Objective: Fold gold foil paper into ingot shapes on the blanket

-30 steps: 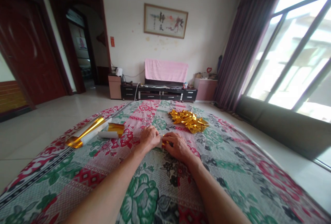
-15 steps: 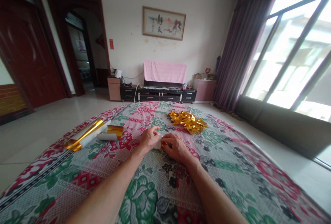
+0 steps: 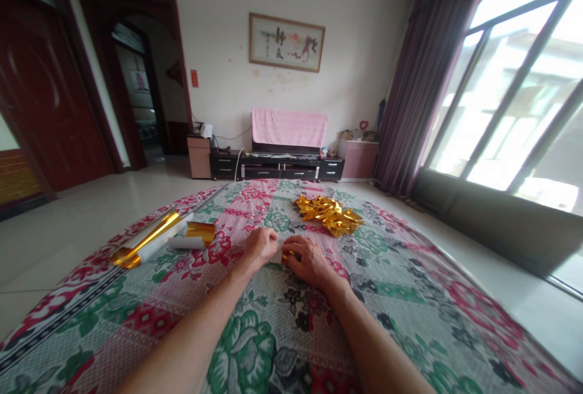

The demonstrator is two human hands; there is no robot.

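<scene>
Between my hands lies a small piece of gold foil paper [image 3: 277,255], its white back showing and a gold edge at the right. My left hand [image 3: 262,244] is closed, its fingertips pinched at the left side of the paper. Curled over the right side is my right hand [image 3: 306,258], with the gold part under its fingers. Both hands rest low over the flowered cloth [image 3: 246,345]. Beyond my right hand sits a pile of folded gold foil pieces [image 3: 328,214].
On the left lie a long roll of gold foil paper [image 3: 155,239] and a smaller curled gold sheet [image 3: 194,236]. Past the cloth's far edge stands a low black cabinet [image 3: 277,169] with a pink-covered screen [image 3: 289,125]. A window [image 3: 514,96] is at the right.
My left hand's fingers have come down and closed at the paper's left side. My right hand stays on the paper. The view has shifted slightly.
</scene>
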